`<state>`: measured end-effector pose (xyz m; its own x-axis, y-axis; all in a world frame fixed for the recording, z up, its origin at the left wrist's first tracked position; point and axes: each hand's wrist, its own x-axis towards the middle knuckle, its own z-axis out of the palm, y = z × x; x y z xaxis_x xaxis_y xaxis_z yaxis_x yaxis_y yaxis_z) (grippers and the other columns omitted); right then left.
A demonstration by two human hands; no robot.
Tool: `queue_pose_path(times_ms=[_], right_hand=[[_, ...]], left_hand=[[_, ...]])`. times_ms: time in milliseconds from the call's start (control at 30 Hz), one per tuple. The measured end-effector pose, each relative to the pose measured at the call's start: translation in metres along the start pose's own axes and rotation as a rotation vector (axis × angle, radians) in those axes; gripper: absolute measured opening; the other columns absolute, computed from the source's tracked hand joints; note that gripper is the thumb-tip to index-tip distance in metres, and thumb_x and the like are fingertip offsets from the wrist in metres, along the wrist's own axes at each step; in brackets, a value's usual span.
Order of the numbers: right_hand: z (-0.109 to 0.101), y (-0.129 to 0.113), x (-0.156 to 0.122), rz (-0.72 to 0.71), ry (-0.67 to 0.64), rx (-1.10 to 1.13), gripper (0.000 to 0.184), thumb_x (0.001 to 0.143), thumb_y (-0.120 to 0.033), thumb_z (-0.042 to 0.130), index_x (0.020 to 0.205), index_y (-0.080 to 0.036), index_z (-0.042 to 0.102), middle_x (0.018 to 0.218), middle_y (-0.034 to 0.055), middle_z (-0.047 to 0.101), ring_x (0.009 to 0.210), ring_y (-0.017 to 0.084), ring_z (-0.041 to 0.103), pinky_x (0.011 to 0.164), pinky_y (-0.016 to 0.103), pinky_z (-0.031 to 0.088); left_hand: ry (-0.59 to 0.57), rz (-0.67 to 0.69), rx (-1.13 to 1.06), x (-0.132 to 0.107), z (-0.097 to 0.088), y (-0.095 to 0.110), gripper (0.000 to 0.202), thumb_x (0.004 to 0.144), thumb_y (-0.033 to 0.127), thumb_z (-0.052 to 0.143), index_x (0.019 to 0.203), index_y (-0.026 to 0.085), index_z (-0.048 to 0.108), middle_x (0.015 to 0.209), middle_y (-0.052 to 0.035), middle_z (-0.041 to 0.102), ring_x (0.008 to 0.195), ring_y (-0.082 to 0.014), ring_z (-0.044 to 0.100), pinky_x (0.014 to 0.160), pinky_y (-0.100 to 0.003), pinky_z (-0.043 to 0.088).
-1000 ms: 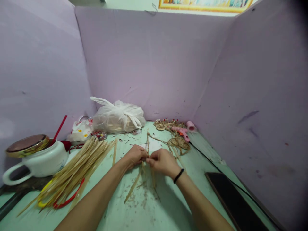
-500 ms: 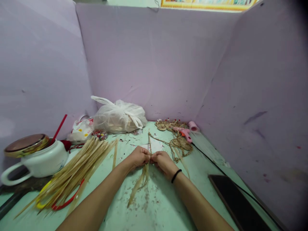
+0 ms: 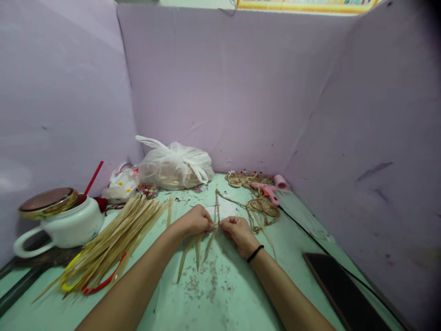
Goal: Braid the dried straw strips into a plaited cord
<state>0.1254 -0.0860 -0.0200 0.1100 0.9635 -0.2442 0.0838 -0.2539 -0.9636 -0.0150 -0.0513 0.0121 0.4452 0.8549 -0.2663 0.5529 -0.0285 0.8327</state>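
A thin braided straw cord (image 3: 217, 207) runs up the table from between my hands, then bends right toward a coil of the same braid (image 3: 263, 207). My left hand (image 3: 199, 220) is closed in a pinch on the straw strands at the cord's near end. Several loose strand tails (image 3: 186, 258) fan out below it, toward me. Close by on the right, my right hand (image 3: 239, 233) has thumb and forefinger pinched at the cord's lower end. Its other fingers curl underneath, and the exact grip is partly hidden.
Left lie a bundle of flat straw (image 3: 120, 239), red-and-yellow-handled scissors (image 3: 103, 285) and a white lidded pot (image 3: 74, 225). A plastic bag (image 3: 177, 168) stands behind. Right are a pink glue gun (image 3: 267, 191), its black cable (image 3: 310, 234) and a dark flat slab (image 3: 337, 285).
My hands have drawn slightly apart at the cord's end. The bunched strand tails have spread into separate strands beneath my left hand. The whole view has shifted slightly.
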Motion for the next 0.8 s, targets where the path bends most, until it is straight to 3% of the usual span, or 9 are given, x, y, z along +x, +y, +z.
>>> queue_pose_path(times_ms=[167, 333, 567, 800], right_hand=[[0.0, 0.001, 0.001, -0.022, -0.019, -0.042, 0.007, 0.056, -0.016, 0.05, 0.049, -0.014, 0.05, 0.033, -0.0084, 0.032, 0.032, 0.003, 0.021, 0.037, 0.021, 0.01], [-0.002, 0.004, 0.002, -0.049, -0.024, -0.007, 0.008, 0.056, -0.019, 0.051, 0.05, -0.014, 0.05, 0.033, -0.0085, 0.031, 0.032, 0.003, 0.02, 0.038, 0.021, 0.01], [-0.003, 0.005, 0.004, -0.035, -0.047, 0.023, 0.01, 0.056, -0.023, 0.054, 0.051, -0.014, 0.051, 0.034, -0.008, 0.033, 0.033, 0.004, 0.022, 0.038, 0.021, 0.01], [-0.004, 0.003, 0.003, -0.036, -0.057, 0.011, 0.009, 0.056, -0.021, 0.053, 0.05, -0.014, 0.051, 0.036, -0.0065, 0.038, 0.034, 0.003, 0.023, 0.038, 0.021, 0.012]], left_hand=[[0.121, -0.046, 0.102, 0.004, -0.001, -0.005, 0.011, 0.053, 0.02, 0.054, 0.047, 0.012, 0.058, 0.034, 0.0029, 0.039, 0.036, -0.0065, 0.03, 0.039, -0.021, 0.02], [0.076, -0.122, 0.07, 0.007, 0.0, -0.01, 0.012, 0.056, 0.022, 0.053, 0.05, 0.013, 0.057, 0.034, 0.0035, 0.037, 0.032, -0.0066, 0.029, 0.036, -0.021, 0.018], [0.039, -0.208, -0.131, -0.002, 0.003, 0.003, 0.026, 0.058, 0.024, 0.057, 0.042, 0.018, 0.037, 0.03, 0.0063, 0.028, 0.03, -0.0054, 0.023, 0.034, -0.021, 0.014], [0.079, -0.158, -0.197, 0.01, 0.009, -0.01, 0.006, 0.053, 0.02, 0.056, 0.053, 0.014, 0.053, 0.033, 0.0072, 0.03, 0.032, -0.005, 0.022, 0.036, -0.02, 0.012]])
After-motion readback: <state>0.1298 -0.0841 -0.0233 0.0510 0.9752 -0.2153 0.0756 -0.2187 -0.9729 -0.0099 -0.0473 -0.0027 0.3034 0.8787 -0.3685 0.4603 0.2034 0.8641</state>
